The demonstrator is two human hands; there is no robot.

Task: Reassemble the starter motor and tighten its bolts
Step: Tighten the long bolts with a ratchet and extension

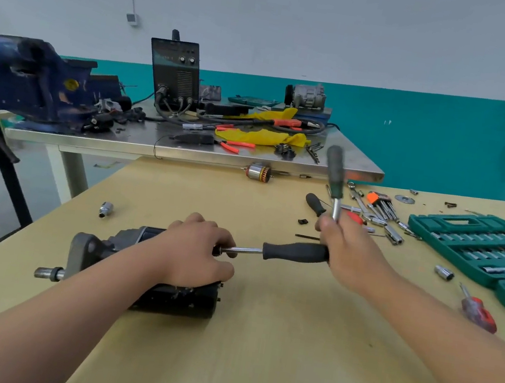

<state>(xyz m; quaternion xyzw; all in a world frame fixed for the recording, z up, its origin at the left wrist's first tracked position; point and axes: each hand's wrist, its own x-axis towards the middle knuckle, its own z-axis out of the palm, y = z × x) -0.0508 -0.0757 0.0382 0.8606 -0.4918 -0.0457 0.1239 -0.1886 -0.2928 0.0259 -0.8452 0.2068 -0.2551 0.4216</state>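
Note:
The dark starter motor (181, 299) lies on its side on the wooden table (267, 359), its shaft pointing left. My left hand (198, 252) presses down on the motor's top and steadies the metal shank of a black-handled driver (294, 251) at the motor's right end. My right hand (347, 252) grips the far end of that black handle. The same hand also holds a second tool (335, 174) that sticks upward, with a dark green handle, blurred.
An open green socket set (483, 248) lies at the right, with loose wrenches, hex keys (381, 205) and sockets near it. A red screwdriver (476, 313), a loose socket (105, 209) and an armature (257, 172) lie about. A metal bench (185, 147) with a blue vise (30, 80) stands behind.

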